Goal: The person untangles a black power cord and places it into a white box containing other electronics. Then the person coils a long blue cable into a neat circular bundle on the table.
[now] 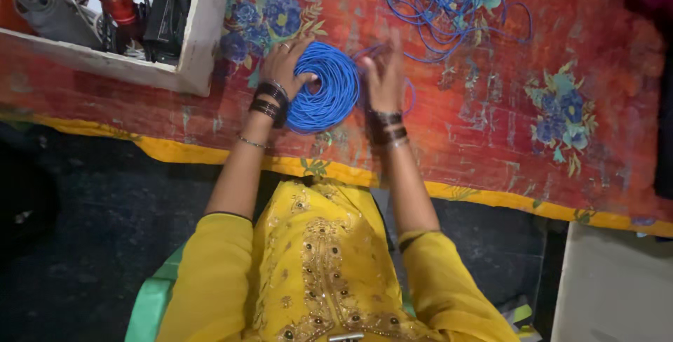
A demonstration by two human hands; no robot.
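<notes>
Coil (324,88) of blue wire sits flat on the red floral cloth (477,131), near the table's front edge, so both of my hands reach it easily. Left hand (284,68) wraps the coil's left rim, fingers curled over the turns: closed on it, which I judge pins the loops from springing apart. Right hand (383,75) is just right of the coil, palm against its rim, fingers spread upward, not clenched; a strand seems to run past them. Loose wire (434,5) lies tangled beyond the coil, up and right. Tray (200,33) with 1 pile of gear sits left of the coil.
</notes>
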